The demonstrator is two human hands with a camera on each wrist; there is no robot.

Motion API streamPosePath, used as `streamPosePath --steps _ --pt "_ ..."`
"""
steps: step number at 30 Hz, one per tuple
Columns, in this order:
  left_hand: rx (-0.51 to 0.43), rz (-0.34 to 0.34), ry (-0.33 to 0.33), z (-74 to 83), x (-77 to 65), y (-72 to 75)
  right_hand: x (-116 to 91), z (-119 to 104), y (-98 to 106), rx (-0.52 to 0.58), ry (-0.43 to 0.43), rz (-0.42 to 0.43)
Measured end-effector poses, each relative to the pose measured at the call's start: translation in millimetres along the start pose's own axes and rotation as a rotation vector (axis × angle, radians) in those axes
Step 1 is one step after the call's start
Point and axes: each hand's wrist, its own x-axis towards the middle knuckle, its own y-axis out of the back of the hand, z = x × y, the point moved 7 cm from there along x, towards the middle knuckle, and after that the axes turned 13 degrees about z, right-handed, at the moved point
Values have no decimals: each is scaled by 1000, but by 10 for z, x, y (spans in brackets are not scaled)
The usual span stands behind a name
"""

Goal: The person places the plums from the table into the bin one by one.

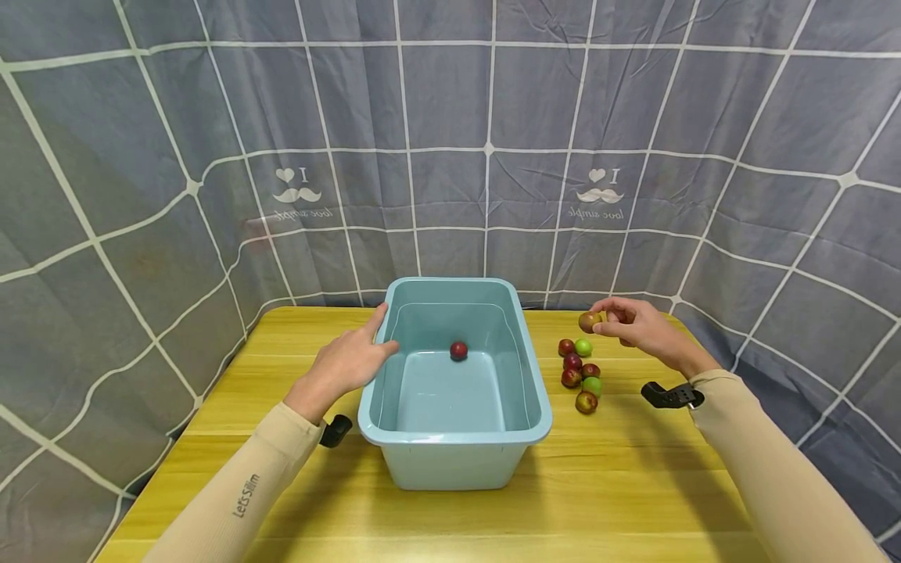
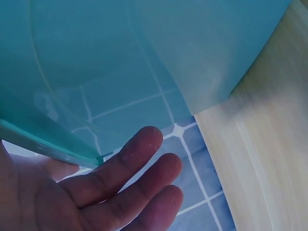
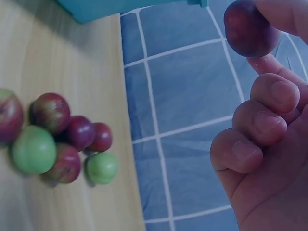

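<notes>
A light blue plastic tub stands on the table, with one dark red plum inside on its bottom. My left hand holds the tub's left rim, thumb over the edge and several fingers outside below it, as the left wrist view shows. Right of the tub, my right hand pinches a reddish-brown plum between thumb and index finger, above the far table edge. Its other fingers are curled in. Below it lies a loose group of red plums and green plums.
The wooden table carries the tub and the fruit. A grey curtain with white grid lines hangs behind and at both sides. Both wrists wear a black strap, the right strap being near the plums.
</notes>
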Motion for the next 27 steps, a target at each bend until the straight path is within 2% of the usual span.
streamPosePath --steps 6,15,27 --pt "14 0 -1 -6 5 -6 153 -199 -48 -46 19 -32" --pt "16 4 1 0 8 -4 387 -538 -165 -128 112 -83" --pt "14 3 4 -5 -5 -5 676 -960 -477 -253 177 -220"
